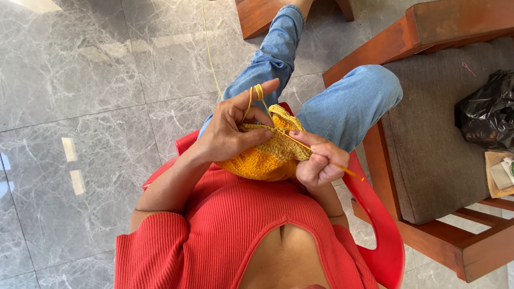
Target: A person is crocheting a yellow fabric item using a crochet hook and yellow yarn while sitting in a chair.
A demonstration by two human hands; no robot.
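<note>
Yellow yarn (210, 53) runs up from the floor and loops around the raised forefinger of the left hand (231, 128), whose other fingers pinch the rim of a yellow crocheted piece (265, 158) held over the lap. The right hand (317, 160) is closed on a thin crochet hook (321, 156), its tip in the stitches. A red plastic chair (383, 235) seats the person, beside a wooden armchair (428, 160).

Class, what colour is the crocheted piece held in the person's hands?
Mustard yellow crocheted piece, clearest in the head view.
</note>
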